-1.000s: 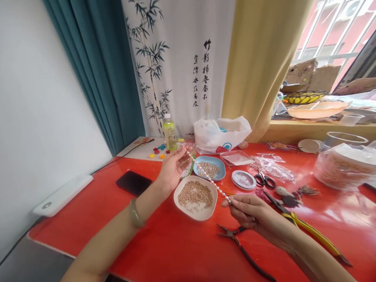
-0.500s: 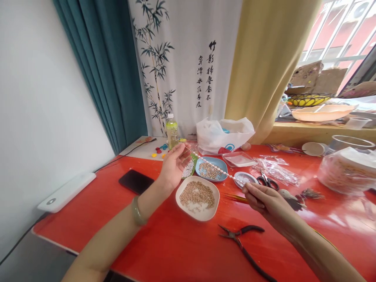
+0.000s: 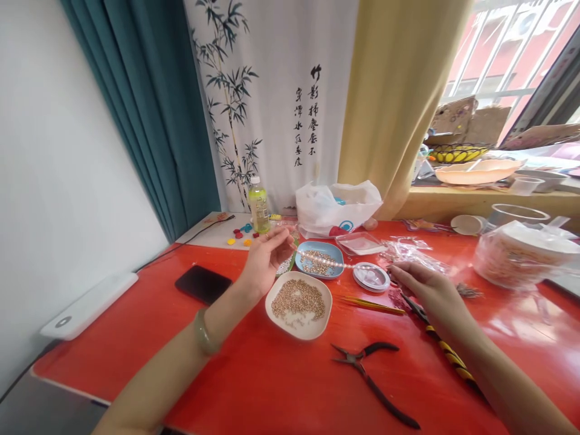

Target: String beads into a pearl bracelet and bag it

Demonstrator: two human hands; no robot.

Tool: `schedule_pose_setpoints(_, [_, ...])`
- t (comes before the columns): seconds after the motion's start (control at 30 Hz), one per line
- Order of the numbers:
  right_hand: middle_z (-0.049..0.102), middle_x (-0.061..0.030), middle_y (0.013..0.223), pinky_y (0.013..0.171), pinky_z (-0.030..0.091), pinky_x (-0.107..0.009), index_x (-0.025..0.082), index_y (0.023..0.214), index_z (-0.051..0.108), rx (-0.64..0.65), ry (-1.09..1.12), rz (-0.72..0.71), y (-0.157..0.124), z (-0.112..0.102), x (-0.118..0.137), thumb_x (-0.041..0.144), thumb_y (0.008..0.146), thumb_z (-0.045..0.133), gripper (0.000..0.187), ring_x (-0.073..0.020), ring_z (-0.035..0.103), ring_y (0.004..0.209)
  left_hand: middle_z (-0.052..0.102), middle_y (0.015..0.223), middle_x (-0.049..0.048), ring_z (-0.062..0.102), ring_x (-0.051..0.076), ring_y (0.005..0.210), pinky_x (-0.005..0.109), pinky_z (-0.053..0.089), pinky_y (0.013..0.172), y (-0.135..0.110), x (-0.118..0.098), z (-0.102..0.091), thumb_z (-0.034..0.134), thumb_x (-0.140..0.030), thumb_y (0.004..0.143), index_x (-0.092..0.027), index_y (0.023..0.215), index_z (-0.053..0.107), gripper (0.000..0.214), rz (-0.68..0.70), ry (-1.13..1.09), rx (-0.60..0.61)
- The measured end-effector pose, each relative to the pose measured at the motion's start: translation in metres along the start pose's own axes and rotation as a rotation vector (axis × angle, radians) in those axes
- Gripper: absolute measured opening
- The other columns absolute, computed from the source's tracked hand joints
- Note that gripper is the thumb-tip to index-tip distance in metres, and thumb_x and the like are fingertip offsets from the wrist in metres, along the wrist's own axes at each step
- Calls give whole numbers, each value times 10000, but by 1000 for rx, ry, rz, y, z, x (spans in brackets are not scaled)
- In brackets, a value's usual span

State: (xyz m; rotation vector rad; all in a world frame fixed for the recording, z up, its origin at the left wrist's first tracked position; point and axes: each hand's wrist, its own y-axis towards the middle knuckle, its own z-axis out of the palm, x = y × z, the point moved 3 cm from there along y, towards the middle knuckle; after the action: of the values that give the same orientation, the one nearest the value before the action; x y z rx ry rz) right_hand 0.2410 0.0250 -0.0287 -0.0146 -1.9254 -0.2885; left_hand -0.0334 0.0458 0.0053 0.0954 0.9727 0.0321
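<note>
A thin string of small pale beads (image 3: 324, 260) is stretched between my two hands above the trays. My left hand (image 3: 267, 257) pinches its left end, a jade-coloured bangle (image 3: 205, 333) on the wrist. Farther right, my right hand (image 3: 419, 284) has its fingers closed at the other end. Below the string are a blue tray (image 3: 336, 249) with gold beads and a cream dish (image 3: 302, 331) of gold beads. A green dish of white beads is partly hidden behind my left hand. A round white spool (image 3: 372, 284) lies near my right fingers.
On the red table (image 3: 254, 386) lie black-handled pliers (image 3: 357, 357), gold tweezers (image 3: 374, 305), a tool with yellow-and-black handles (image 3: 453, 357) under my right forearm, and a phone (image 3: 203, 284). Behind stand a bottle (image 3: 259, 208) and a white plastic bag (image 3: 338, 208).
My right hand has moved right and slightly up, so the bead string now runs flatter. The view has turned slightly right. Both hands keep hold of the string.
</note>
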Motion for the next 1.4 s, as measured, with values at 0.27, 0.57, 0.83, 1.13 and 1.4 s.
schedule_pose_setpoints(0.27, [580,-15,649,530,390,-258,194,820,675,148,76,-20,-23,24,29,458,683,606,305,-125,480,572,566,610,-2,458,42,484,174,381,496,-21,7,20,631,-171,667,-152,910,663,246,-217,319,306])
schedule_pose_setpoints(0.57, [578,42,513,448,393,-216,153,1032,529,647,143,56,-42,75,55,246,706,596,346,-75,499,431,604,600,13,466,74,488,198,339,475,-31,12,28,647,-218,657,-131,1160,481,537,-265,548,495])
schedule_pose_setpoints(0.83, [616,13,537,452,403,-204,171,620,575,633,142,17,-33,82,64,222,699,603,98,-65,523,438,552,595,-13,465,69,481,194,350,467,-24,16,22,636,-227,668,-156,1035,563,380,-171,698,507])
schedule_pose_setpoints(1.13, [583,18,524,442,390,-204,176,651,620,639,124,-39,-33,69,59,276,698,621,111,-69,506,447,611,937,89,522,77,552,189,372,459,-32,23,28,693,-189,583,-167,971,606,398,-383,615,565])
schedule_pose_setpoints(1.4, [606,15,539,411,385,-180,159,658,587,744,199,130,-49,79,48,274,696,615,124,-46,492,399,642,668,46,531,83,488,197,404,468,-49,51,10,737,-227,531,-120,882,615,386,-586,580,501])
